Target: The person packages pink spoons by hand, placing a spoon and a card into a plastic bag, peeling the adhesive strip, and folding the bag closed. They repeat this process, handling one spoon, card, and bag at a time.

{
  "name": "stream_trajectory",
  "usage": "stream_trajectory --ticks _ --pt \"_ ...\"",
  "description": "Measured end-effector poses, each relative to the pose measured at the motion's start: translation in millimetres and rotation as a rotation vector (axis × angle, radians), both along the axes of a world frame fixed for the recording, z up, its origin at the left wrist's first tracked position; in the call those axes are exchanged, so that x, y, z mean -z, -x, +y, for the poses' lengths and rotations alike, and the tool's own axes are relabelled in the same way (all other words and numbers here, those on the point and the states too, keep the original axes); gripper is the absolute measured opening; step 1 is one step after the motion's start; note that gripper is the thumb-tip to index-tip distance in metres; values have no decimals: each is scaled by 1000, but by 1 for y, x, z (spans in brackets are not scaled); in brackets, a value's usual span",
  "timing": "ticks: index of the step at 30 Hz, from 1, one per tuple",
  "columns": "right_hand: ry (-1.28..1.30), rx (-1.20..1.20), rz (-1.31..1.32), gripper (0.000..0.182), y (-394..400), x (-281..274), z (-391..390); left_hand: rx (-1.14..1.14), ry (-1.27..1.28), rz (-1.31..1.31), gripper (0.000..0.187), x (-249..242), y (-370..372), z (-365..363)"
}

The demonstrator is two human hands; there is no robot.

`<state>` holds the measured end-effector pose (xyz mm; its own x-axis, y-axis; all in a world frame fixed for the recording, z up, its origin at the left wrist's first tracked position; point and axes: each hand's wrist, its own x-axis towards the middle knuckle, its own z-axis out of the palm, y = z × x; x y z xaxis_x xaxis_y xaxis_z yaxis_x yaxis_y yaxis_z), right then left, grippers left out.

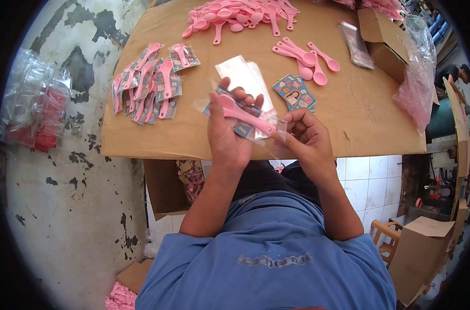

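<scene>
A pink spoon (245, 118) and a blue printed card (241, 129) lie in a clear plastic bag, which my left hand (230, 129) holds from below with its fingers curled round it. My right hand (308, 140) pinches the bag's edge near the spoon's handle end. Just beyond my left hand are white and clear sleeves (240, 75). Blue printed cards (295, 93) are stacked beyond my right hand, and several loose pink spoons (307, 58) lie behind them. Bagged spoons (149, 85) form a heap on the left.
Many pink spoons (235, 15) are heaped at the table's (193, 139) far side. A bundle of clear bags (356, 45) lies beside an open cardboard box (385, 44) at the right. A person (455, 72) is at the far right. Boxes stand below the table.
</scene>
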<state>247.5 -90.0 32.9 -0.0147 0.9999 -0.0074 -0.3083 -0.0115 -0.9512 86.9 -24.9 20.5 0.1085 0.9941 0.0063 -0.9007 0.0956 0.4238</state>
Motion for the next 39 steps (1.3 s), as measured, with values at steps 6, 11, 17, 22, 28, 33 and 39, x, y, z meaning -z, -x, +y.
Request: stream_trajectory --ticks 6,11,17,22,28,33,39 --pt "-110 80 -171 41 13 19 9 161 -2 -43 41 2 -5 -10" --pt "-506 231 -554 41 17 2 9 223 42 17 41 1 8 -7" --pt "-640 149 -413 20 -30 1 -2 290 84 5 44 -15 22 -2" --pt "-745 255 -994 39 -30 -23 9 440 73 -57 48 -24 20 -6" --pt "-941 135 -1070 41 -13 -25 20 607 55 58 55 -22 7 -16" --pt "-705 106 -541 36 -22 -28 16 390 25 240 62 -22 11 -14" --pt "-202 40 -271 50 -20 -21 0 425 -265 589 53 -31 14 -26"
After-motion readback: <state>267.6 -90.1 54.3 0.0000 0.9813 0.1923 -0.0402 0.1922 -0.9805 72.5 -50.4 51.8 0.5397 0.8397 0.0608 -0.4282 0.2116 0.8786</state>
